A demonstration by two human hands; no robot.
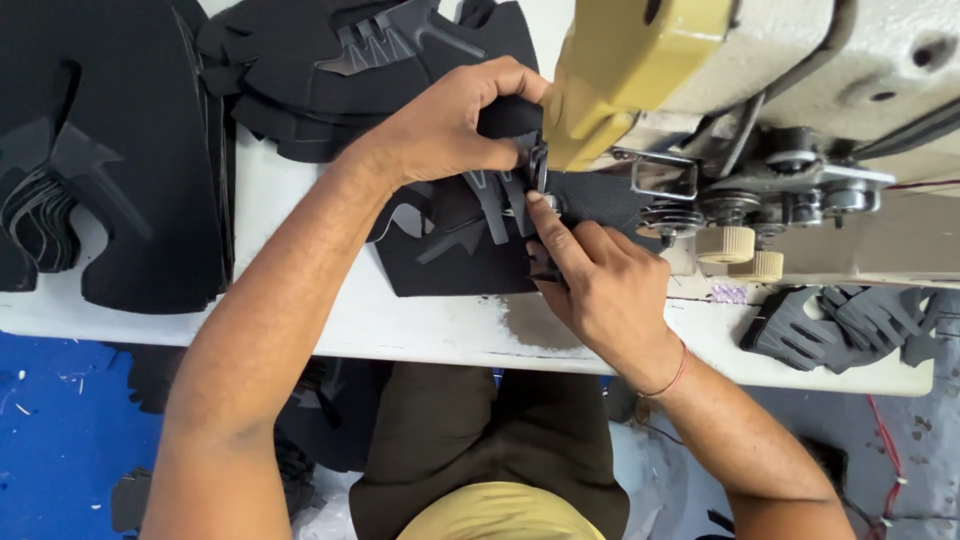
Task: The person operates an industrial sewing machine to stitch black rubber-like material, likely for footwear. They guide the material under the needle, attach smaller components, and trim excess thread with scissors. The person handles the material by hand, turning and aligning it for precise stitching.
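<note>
Two hands meet on one black shoe-upper piece [470, 250] lying on the white table [430, 325], under the head of the sewing machine [760, 90]. The right hand [600, 285] has its grip closed as a pinch on the piece's near edge, forefinger stretched out toward the needle area just ahead of it. The left hand [450, 125] is closed over the far end of the same piece, folding it up beside the machine's yellow housing. The piece looks light, thin and floppy, a mesh-like fabric with grey overlay strips stitched or glued on; I judge it bends readily and would slide easily on the smooth table, so holding it at two opposite edges, close to the needle, looks the sound way to keep it flat and steady. Room is tight ahead of the grip, where metal guides and the machine's wheels crowd in, and fingertips sit very near the needle. Nearer than the grip, the table's front edge is close, with bare surface between. Left of the grip, beyond the forearm, lie stacks of black cut pieces [120, 160]; more are heaped behind the left hand [330, 70]. Far right of the grip, a small pile of grey slotted overlays [840, 325] rests near the table's corner.
</note>
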